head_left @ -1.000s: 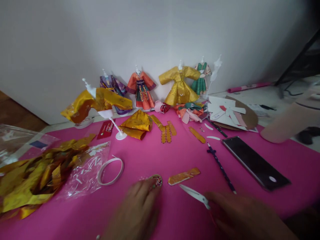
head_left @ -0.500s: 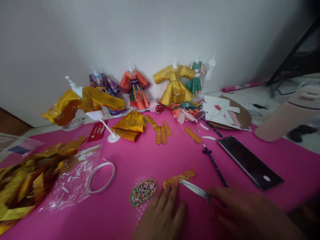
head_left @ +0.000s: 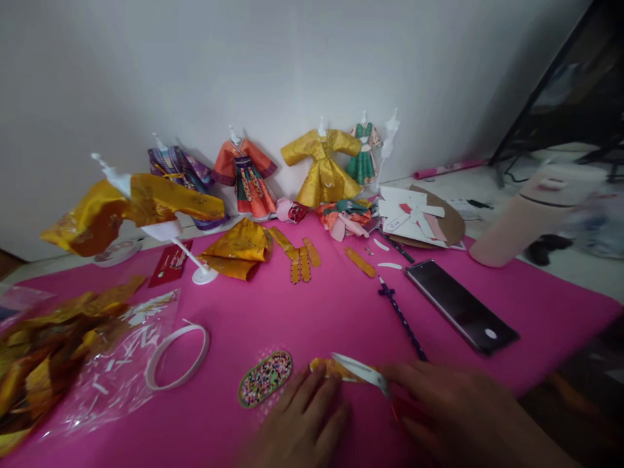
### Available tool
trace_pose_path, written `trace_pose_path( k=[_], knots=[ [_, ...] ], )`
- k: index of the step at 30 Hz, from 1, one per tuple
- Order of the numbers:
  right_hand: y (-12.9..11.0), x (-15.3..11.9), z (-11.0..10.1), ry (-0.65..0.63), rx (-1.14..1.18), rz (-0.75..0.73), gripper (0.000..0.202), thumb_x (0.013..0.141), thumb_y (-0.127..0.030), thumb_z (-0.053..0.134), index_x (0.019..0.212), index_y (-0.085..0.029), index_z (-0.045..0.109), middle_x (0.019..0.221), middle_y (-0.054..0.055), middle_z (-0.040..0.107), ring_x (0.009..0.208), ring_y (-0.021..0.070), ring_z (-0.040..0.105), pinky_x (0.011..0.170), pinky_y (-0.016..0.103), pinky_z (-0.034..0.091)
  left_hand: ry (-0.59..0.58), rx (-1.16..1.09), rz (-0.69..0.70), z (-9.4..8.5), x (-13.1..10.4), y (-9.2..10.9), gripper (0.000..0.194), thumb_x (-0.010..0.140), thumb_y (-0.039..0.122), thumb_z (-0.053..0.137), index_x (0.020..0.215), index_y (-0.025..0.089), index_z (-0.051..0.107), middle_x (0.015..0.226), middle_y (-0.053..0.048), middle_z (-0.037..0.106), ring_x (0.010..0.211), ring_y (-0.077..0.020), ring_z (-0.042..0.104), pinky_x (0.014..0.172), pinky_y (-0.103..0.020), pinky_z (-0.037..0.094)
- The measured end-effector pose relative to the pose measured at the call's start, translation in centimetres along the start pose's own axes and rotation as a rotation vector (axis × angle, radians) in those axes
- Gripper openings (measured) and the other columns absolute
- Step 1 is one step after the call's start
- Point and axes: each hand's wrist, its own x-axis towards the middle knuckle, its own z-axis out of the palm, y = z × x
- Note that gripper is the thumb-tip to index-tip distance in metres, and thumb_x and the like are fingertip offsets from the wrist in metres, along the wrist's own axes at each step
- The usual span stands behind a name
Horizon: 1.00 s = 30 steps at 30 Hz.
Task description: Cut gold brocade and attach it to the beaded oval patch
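My left hand (head_left: 305, 416) lies flat on the pink surface with fingers stretched out, its fingertips on the near edge of a golden fabric strip (head_left: 324, 364). In my right hand (head_left: 448, 403) is a pair of scissors (head_left: 363, 372), red at the handle and partly hidden by the fingers. The blades lie across the strip, pointing left, and look nearly closed. Whether they touch the cloth I cannot tell. Left of the strip sits an oval pad of mixed coloured dots (head_left: 266, 379). A dark dotted pencil (head_left: 402, 318) lies beyond my right hand.
Doll stands with small robes, such as a yellow one (head_left: 322, 162), line the wall. Golden scraps (head_left: 41, 351), a clear bag and a white ring (head_left: 201, 357) lie left. A phone (head_left: 461, 305) and a pale bottle (head_left: 521, 218) are right; cut golden pieces (head_left: 301, 265) lie behind.
The scissors have shifted so their blades now lie over the strip and cover its right part. The whole scene has slid left in view as the head turned.
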Motion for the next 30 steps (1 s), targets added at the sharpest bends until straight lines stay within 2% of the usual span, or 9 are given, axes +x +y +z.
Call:
trace_pose_path(
  k=[8,13,18,23,30],
  knots=[
    [-0.2,-0.1,0.1,0.003,0.008,-0.010,0.020,0.071,-0.006,0.054,0.077,-0.024,0.059,0.064,0.000,0.070,0.042,0.0154,0.061,0.039,0.026,0.029,-0.001,-0.003,0.040,-0.3,-0.6,-0.3,0.029,0.104,0.035,0.048,0.129,0.026,0.060,0.130,0.001,0.067,0.115,-0.0221,0.062,0.101,-0.038,0.048],
    [-0.2,-0.1,0.1,-0.008,-0.003,-0.018,0.019,0.073,-0.005,0.050,0.076,-0.023,0.057,0.063,0.000,0.069,0.042,0.0147,0.060,0.039,0.026,0.027,-0.010,-0.022,0.080,-0.5,-0.5,-0.2,0.026,0.105,0.033,0.048,0.126,0.027,0.061,0.134,0.000,0.065,0.117,-0.0216,0.063,0.104,-0.039,0.046],
    [-0.3,0.0,0.1,-0.002,-0.004,-0.010,0.018,0.072,-0.006,0.050,0.074,-0.024,0.055,0.060,-0.002,0.067,0.040,0.0143,0.058,0.039,0.026,0.026,0.000,-0.036,0.040,-0.5,-0.7,-0.1,0.028,0.103,0.035,0.051,0.128,0.027,0.061,0.137,-0.004,0.063,0.125,-0.0239,0.059,0.106,-0.041,0.047],
    [-0.4,-0.1,0.3,-0.027,0.020,0.012,0.019,0.071,-0.005,0.051,0.076,-0.023,0.056,0.063,-0.001,0.068,0.043,0.0144,0.060,0.039,0.025,0.028,0.013,-0.038,0.018,0.1,-1.2,-0.1,0.029,0.103,0.034,0.052,0.129,0.027,0.060,0.133,-0.005,0.065,0.125,-0.0240,0.059,0.102,-0.041,0.051],
    [-0.4,0.1,0.3,-0.018,0.025,0.012,0.022,0.070,-0.004,0.051,0.080,-0.023,0.057,0.066,-0.001,0.069,0.047,0.0138,0.062,0.042,0.023,0.032,0.074,-0.015,0.026,0.9,-1.3,-0.4,0.028,0.105,0.032,0.047,0.129,0.029,0.062,0.130,0.000,0.067,0.119,-0.0214,0.061,0.104,-0.040,0.049]
  ],
)
